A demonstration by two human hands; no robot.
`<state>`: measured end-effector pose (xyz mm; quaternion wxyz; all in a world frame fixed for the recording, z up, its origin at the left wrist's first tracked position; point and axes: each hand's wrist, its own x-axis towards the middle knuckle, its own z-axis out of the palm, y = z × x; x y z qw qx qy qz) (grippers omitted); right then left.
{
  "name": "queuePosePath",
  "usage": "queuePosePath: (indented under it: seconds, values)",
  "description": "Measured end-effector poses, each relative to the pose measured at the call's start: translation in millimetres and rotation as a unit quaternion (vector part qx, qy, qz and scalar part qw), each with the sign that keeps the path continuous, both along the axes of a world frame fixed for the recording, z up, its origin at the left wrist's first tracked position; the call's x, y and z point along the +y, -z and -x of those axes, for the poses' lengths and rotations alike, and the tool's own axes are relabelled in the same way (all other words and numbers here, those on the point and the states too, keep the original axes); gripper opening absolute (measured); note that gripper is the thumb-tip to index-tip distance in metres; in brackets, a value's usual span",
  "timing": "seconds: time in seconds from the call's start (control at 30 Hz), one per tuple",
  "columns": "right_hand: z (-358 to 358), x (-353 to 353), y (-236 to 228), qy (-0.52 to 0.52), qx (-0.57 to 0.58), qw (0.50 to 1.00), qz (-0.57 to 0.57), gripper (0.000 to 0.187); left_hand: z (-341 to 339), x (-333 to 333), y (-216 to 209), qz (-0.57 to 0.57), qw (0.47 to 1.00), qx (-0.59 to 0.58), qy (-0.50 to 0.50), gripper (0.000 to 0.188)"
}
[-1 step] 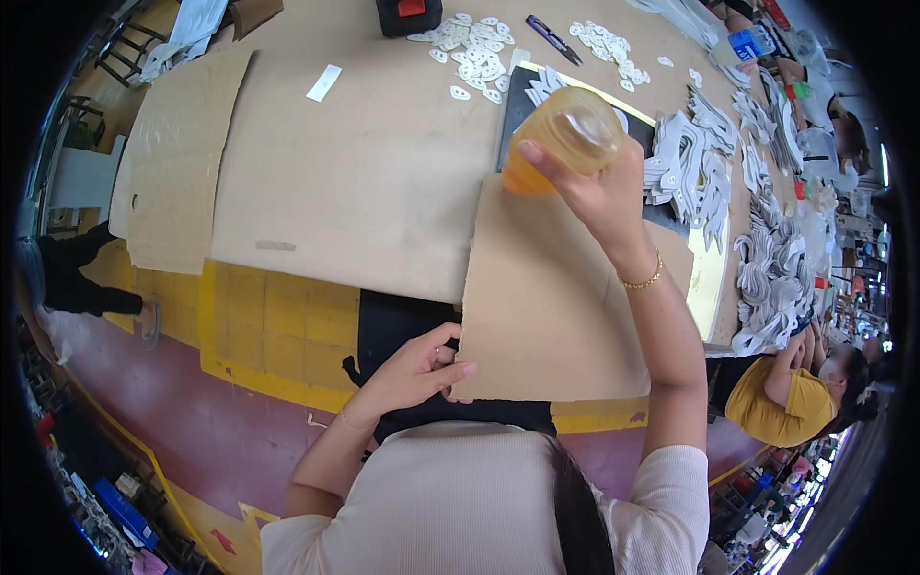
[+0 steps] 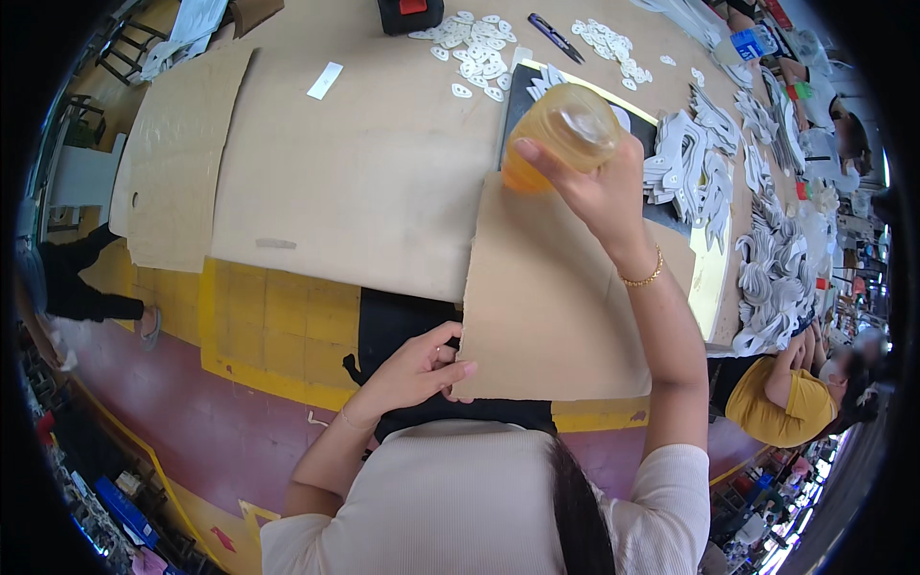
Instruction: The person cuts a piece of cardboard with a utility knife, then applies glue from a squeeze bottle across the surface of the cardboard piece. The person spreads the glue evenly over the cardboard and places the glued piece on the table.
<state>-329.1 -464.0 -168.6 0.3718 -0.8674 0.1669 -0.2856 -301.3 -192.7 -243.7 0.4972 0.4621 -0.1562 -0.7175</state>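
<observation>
My right hand [image 2: 599,192] is wrapped round a translucent bottle [image 2: 565,134] with amber liquid in its lower part. The bottle is tilted over the far end of a brown cardboard sheet [image 2: 556,297], and its mouth is not visible. At the sheet's left near edge, my left hand [image 2: 419,369] pinches the cardboard, thumb on top and fingers partly hidden. Under the sheet's far right part lies a dark board [image 2: 517,101] with grey-white strips [image 2: 544,81], mostly covered by the bottle and my hand.
Bundles of grey-white strips [image 2: 676,163] lie to the right. Small white pieces [image 2: 474,48], thread snips [image 2: 556,38] and a black box [image 2: 410,14] lie at the far side. Another cardboard sheet [image 2: 182,172] is at left. A person in yellow [image 2: 781,398] sits at right; another's legs [image 2: 91,278] show at left.
Both my hands, the bottle and the cardboard stay in place. At the far left, the other person's hand has shifted slightly to the right.
</observation>
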Motion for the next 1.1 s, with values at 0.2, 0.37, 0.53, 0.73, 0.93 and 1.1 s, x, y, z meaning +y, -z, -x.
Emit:
queuePosePath:
  seconds: [0.2, 0.37, 0.53, 0.73, 0.93, 1.1]
  values:
    - [-8, 3, 3, -0.039, -0.004, 0.999, 0.018, 0.037, -4, -5, -2, -0.017, 0.999, -0.028, 0.002, 0.030]
    - [-5, 2, 3, -0.034, -0.009, 0.997, 0.065, 0.036, -4, -4, 4, -0.001, 1.000, -0.022, -0.002, 0.032]
    - [2, -1, 6, -0.056, -0.016, 0.996, 0.063, 0.035, -4, -6, 2, -0.013, 1.000, -0.020, -0.007, 0.031]
    - [9, -5, 5, -0.047, -0.016, 0.997, 0.059, 0.035, -5, -9, -1, -0.031, 0.999, -0.013, -0.008, 0.031]
    - [18, -11, 4, -0.025, -0.012, 0.997, 0.077, 0.035, -4, -9, -2, -0.043, 0.999, -0.005, -0.016, 0.030]
    - [35, -14, 4, 0.013, -0.005, 0.997, 0.077, 0.036, -3, -10, -3, -0.050, 0.998, 0.007, -0.027, 0.029]
